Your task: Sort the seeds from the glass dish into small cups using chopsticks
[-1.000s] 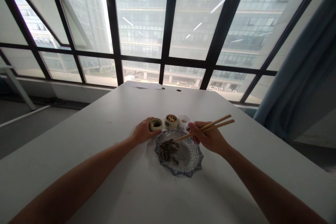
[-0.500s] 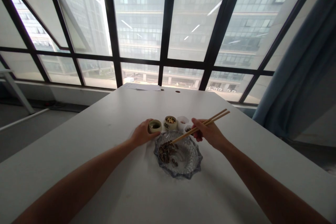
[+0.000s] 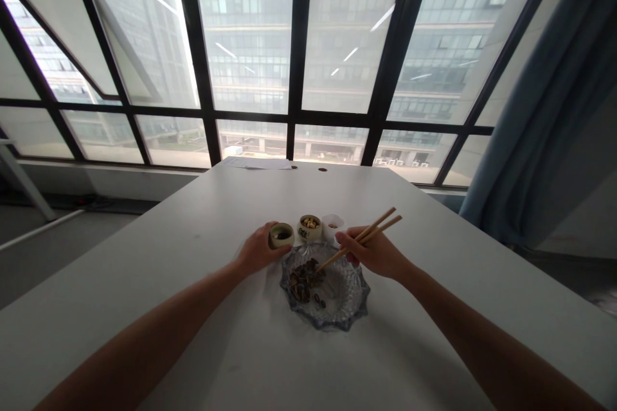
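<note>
My left hand wraps round a small cream cup that stands on the white table. My right hand grips a pair of wooden chopsticks. Their tips reach down into a pile of dark seeds in a scalloped glass dish. Behind the dish stand a second cream cup with pale nuts and a small white cup.
Sheets of paper and a small dark disc lie at the table's far edge, below a wall of black-framed windows. A blue curtain hangs at the right. Floor lies past the table's left edge.
My right hand has moved left and down with the chopsticks, closer to the dish; the tips stay at the seed pile. My left hand keeps its hold on the cup.
</note>
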Tool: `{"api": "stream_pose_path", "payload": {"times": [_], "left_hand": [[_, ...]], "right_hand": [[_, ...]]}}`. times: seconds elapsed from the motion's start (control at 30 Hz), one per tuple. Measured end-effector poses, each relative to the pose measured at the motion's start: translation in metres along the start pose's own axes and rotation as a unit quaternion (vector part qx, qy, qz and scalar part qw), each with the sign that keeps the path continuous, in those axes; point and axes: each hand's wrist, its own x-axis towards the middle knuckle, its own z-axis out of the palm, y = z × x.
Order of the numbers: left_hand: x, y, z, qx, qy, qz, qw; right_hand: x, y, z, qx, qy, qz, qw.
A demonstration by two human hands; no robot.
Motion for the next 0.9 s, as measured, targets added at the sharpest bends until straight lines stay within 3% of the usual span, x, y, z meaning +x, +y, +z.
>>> {"api": "stream_pose_path", "payload": {"times": [0.43, 0.57, 0.73, 0.8, 0.9], "left_hand": [[0.000, 0.000, 0.001, -0.006, 0.005, 0.002, 1.000], [0.000, -0.002, 0.002, -0.006, 0.007, 0.007, 1.000], [0.000, -0.003, 0.002, -0.009, 0.011, 0.012, 1.000], [0.000, -0.003, 0.002, -0.010, 0.011, 0.014, 1.000], [0.000, -0.003, 0.002, -0.009, 0.011, 0.015, 1.000]], "right_hand": [[-0.002, -0.001, -0.001, -0.008, 0.002, -0.031, 0.999], [0.006, 0.004, -0.006, 0.097, 0.071, 0.020, 0.993], [0.021, 0.015, -0.020, 0.270, 0.148, 0.093, 0.947], [0.020, 0.015, -0.024, 0.258, 0.166, 0.087, 0.948], [0.012, 0.009, -0.030, 0.135, 0.232, 0.023, 0.963]]}}
